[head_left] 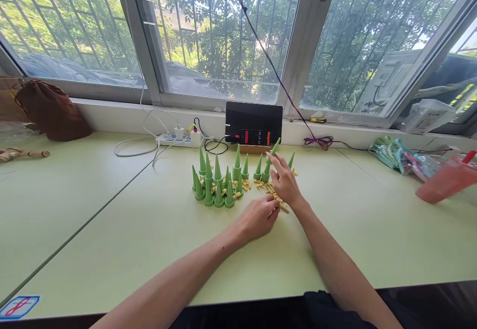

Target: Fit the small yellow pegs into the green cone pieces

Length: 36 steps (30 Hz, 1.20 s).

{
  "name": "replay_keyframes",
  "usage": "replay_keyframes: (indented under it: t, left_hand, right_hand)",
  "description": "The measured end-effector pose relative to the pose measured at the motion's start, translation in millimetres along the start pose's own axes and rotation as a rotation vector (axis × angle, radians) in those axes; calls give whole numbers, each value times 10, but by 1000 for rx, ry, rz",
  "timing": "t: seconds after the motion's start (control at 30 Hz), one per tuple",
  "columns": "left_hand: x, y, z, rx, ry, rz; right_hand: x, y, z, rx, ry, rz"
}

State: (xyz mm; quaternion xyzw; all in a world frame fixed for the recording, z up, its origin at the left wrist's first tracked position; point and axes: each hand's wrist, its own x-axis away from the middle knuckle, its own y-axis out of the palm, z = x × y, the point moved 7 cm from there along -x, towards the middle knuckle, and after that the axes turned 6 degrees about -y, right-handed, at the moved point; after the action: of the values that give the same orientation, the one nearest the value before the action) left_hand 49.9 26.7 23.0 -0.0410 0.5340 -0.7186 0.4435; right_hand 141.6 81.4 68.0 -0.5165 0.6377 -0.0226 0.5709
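Several green cones point(218, 195), upright with round bases, stand grouped in front of me. My right hand point(283, 180) grips a tilted green cone point(275, 147) between thumb and fingers, raised over another standing cone point(266, 174). Its wrist crosses above my left hand. My left hand point(263, 215) rests low on the table with its fingers curled closed; what is in them, if anything, is hidden. It touches the edge of a loose pile of small yellow pieces point(261, 185), too small to make out. More of these lie among the cones.
Behind the cones a black tablet point(253, 115) leans by the wall, with a phone showing a timer point(255, 137) before it. A power strip point(179, 139) with white cables lies left of it. A red drink cup point(445, 180) stands right; a brown bag point(52, 110) sits far left.
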Motion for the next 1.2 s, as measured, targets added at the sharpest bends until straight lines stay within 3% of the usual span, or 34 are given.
replay_keyframes:
  t: [0.33, 0.57, 0.77, 0.97, 1.2]
  left_hand:
    - [-11, -43, -15, -24, -41, 6]
    - [-22, -236, -194, 65, -289, 242]
    - [14, -322, -335, 278, -479, 353]
    - [2, -318, -310, 335, -510, 317]
    - [10, -263, -375, 383, -512, 302]
  right_hand:
    - [-22, -245, -257, -71, -48, 135]
    - [92, -293, -262, -106, 1, 228]
    - [115, -171, -240, -241, 29, 137]
    - [131, -11, -202, -299, 46, -22]
    - [141, 33, -151, -308, 65, -78]
